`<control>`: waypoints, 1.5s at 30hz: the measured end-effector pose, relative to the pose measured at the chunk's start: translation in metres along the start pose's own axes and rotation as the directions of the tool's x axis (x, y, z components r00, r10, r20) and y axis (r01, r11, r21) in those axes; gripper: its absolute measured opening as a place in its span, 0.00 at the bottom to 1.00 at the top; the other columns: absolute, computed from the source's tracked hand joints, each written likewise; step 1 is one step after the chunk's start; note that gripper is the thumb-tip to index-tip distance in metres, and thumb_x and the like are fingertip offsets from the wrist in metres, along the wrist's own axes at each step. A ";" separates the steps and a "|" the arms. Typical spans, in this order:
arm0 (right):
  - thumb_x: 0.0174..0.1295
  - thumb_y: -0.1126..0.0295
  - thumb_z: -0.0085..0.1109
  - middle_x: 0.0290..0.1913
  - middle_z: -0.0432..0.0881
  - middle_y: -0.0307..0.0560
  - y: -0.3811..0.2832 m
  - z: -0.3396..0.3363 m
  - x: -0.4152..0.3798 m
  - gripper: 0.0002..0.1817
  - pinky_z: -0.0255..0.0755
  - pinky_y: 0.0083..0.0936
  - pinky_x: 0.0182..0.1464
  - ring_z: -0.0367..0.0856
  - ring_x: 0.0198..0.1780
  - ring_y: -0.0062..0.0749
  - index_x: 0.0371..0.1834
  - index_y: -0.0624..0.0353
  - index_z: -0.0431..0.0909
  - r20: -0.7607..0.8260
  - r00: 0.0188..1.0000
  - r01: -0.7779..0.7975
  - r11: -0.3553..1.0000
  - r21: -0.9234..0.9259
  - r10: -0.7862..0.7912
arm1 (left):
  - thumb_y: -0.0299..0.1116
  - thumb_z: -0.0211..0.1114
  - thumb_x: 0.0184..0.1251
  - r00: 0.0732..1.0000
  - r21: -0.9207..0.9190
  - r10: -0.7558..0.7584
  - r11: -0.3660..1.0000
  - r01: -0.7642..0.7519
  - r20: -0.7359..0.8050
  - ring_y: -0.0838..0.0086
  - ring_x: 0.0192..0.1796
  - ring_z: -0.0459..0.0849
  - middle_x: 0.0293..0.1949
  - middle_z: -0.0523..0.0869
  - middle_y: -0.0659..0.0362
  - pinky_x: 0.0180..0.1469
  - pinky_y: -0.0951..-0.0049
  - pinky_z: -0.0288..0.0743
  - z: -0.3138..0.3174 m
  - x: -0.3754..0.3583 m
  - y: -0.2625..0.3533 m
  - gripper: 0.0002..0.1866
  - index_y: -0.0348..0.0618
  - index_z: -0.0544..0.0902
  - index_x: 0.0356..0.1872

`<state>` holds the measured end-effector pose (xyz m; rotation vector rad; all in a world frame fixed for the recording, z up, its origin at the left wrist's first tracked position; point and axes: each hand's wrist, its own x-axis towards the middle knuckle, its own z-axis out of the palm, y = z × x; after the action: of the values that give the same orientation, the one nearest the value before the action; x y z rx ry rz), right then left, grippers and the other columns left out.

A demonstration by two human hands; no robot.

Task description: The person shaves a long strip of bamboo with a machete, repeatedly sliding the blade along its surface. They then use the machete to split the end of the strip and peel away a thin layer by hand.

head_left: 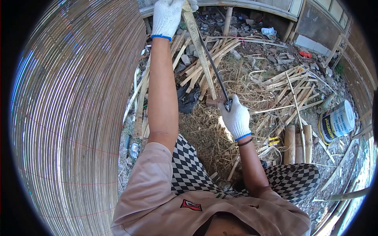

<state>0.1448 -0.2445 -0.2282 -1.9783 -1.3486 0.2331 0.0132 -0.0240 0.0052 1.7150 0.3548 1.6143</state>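
Observation:
My left hand (167, 19), in a white knitted glove with a blue cuff, is closed around the upper end of a bamboo slat (200, 51). The slat slants down toward the ground in front of me, its lower end near a brick (213, 102). My right hand (237, 118), gloved the same way, grips the handle of a long dark-bladed machete (215, 70). Its blade points up and away, close along the right side of the slat, and shows nearly edge-on. Beneath both, pale bamboo shavings (204, 126) cover the ground.
A large bamboo slat screen (78, 118) stands along my left. Cut bamboo strips (289, 88) lie in piles ahead and to the right. Short bamboo posts (289, 144), yellow-handled pliers (273, 140) and a paint bucket (336, 122) are at right. Rubble (281, 58) lies farther back.

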 end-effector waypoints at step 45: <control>0.60 0.66 0.61 0.39 0.86 0.72 0.027 0.098 0.071 0.21 0.83 0.51 0.49 0.88 0.44 0.65 0.54 0.66 0.76 0.187 0.975 -0.180 0.914 0.363 0.118 | 0.34 0.57 0.64 1.000 -0.314 0.022 0.949 -0.023 -0.007 0.78 0.21 0.49 0.19 0.52 0.68 0.24 0.72 0.45 0.008 -0.004 -0.029 0.10 0.50 0.65 0.28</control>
<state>0.1451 -0.1428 -0.3000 -1.7593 -1.1454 0.6886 0.0278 -0.0095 -0.0168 1.4778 0.0722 1.5933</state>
